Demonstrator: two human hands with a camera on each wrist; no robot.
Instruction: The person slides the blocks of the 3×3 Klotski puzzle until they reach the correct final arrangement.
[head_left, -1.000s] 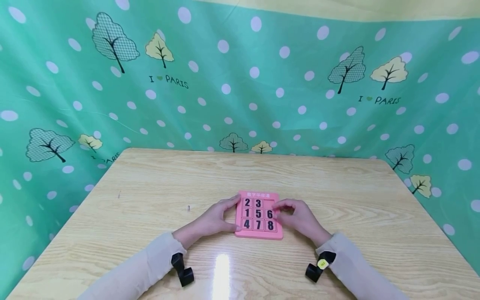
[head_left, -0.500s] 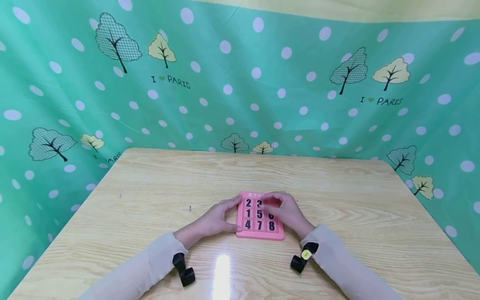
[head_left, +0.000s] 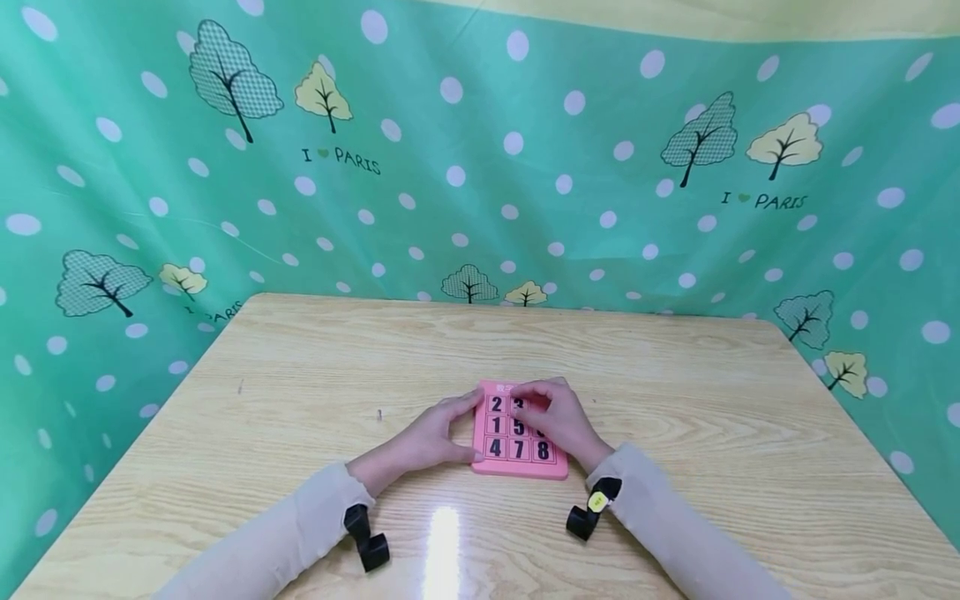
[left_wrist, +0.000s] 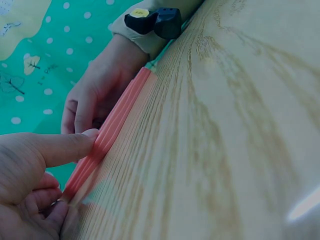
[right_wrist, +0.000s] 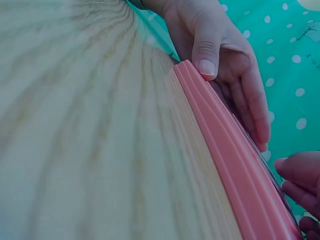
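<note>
A pink number slide puzzle (head_left: 519,471) lies flat on the table, its tiles marked with black digits. My left hand (head_left: 429,433) holds the puzzle's left side, thumb at the near corner and fingers at the far one. Over the upper right of the board is my right hand (head_left: 564,421), thumb and index fingertips at the 3 tile (head_left: 518,402). It covers the top right slot and most of the 6. In the right wrist view, the left thumb (right_wrist: 206,67) presses the puzzle's edge; the right fingers (right_wrist: 302,172) hover or rest above its face, contact unclear.
The wooden table (head_left: 337,350) extends around the puzzle on all sides. Behind it hangs a green dotted curtain (head_left: 420,208) with printed trees. Black wrist cameras (head_left: 367,540) sit on both wrists. A bright light reflection (head_left: 442,550) shows near the front.
My right hand has moved left across the board, from the right edge by the 6 to the 3 tile, covering the top right slot. My left hand has kept its hold.
</note>
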